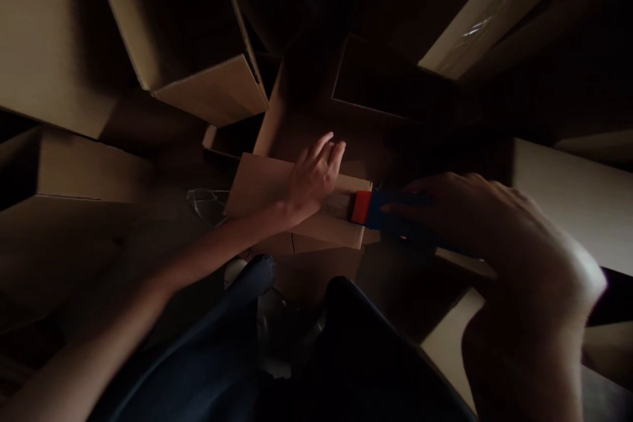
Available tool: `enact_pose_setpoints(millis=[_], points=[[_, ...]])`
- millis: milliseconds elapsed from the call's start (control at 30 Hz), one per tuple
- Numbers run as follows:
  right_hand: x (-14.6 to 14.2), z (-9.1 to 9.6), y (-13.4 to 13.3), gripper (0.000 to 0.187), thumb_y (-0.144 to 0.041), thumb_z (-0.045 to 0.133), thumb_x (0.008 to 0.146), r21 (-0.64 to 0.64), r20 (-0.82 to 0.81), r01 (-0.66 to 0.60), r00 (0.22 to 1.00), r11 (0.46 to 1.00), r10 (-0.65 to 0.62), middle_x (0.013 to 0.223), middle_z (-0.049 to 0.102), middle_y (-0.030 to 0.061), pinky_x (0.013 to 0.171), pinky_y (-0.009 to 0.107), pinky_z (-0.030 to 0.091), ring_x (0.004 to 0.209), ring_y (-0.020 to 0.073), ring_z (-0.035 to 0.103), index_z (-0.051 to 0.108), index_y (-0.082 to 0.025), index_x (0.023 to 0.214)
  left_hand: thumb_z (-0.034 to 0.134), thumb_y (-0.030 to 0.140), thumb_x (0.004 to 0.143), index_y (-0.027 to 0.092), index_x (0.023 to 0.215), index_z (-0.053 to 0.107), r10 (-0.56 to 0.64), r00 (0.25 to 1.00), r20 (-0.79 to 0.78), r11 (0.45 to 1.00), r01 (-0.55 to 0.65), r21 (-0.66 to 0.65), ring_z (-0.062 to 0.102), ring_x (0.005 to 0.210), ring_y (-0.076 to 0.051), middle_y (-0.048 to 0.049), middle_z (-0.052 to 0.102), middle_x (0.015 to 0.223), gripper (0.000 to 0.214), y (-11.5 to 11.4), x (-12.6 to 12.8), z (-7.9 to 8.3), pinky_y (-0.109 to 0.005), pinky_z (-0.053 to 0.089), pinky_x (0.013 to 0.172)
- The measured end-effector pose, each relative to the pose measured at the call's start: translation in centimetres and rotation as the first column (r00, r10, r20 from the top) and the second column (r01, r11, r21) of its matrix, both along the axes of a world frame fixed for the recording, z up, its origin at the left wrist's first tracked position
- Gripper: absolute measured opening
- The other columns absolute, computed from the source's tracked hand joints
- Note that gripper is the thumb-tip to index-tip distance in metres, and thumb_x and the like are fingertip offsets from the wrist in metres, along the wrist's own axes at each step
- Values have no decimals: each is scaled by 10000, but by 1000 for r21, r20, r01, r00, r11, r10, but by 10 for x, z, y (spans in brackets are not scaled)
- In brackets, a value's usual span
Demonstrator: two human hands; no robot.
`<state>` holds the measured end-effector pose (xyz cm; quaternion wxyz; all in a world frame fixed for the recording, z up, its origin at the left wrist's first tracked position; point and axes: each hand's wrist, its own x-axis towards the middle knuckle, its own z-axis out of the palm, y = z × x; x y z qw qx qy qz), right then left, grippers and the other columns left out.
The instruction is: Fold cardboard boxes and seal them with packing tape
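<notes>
A small brown cardboard box (262,184) sits in front of my knees, with a strip of packing tape (337,203) along its top. My left hand (314,175) rests on the box top, its fingers stretched out and holding nothing. A blue tape dispenser (378,210) with a red front (361,207) touches the box's right end. Around its body, my right hand (445,201) is closed, though shadow hides most of the fingers.
An open carton (212,92) stands at the upper left, another (93,165) at the left. Pale box sides (573,198) line the right. Behind the small box lies a dark open carton (270,112). Crumpled clear plastic (202,201) is beside it. The light is dim.
</notes>
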<state>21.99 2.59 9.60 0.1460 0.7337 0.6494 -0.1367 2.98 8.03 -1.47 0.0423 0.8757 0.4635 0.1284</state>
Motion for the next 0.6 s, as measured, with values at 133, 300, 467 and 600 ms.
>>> enact_pose_setpoints(millis=[133,300,467,600], points=[[2,2,2,457,-665,564,789,-35,-41,40,998,999,-42,967,728,52,688,394,434,876,307,660,721,-344,1073,306,146,1007,111,1407,443,31,997,74,999,-30,-16,349,1441,-295,-186,566,1373,424,0,-3,-13,-484,424,1097],[-5,9,5,392,-616,545,839,-139,-22,56,998,989,-60,956,728,52,699,372,429,912,296,657,730,-319,1017,316,145,1006,51,1363,476,13,999,31,1000,-13,-17,331,1454,-294,-215,560,1377,402,4,1,-20,-489,354,1159],[-3,2,2,391,-632,566,836,-27,29,-6,1000,1000,7,844,721,42,643,362,390,812,291,660,729,-319,1004,295,91,987,116,1436,418,-52,998,39,997,50,53,287,1481,-268,-150,521,1440,466,-2,11,7,-484,367,1159],[5,-7,-2,380,-647,556,837,39,0,-55,998,998,56,789,710,29,611,349,371,748,274,652,728,-333,966,314,73,970,125,1437,432,-38,999,18,999,37,26,296,1477,-292,-162,495,1471,484,-6,15,-6,-514,396,1135]])
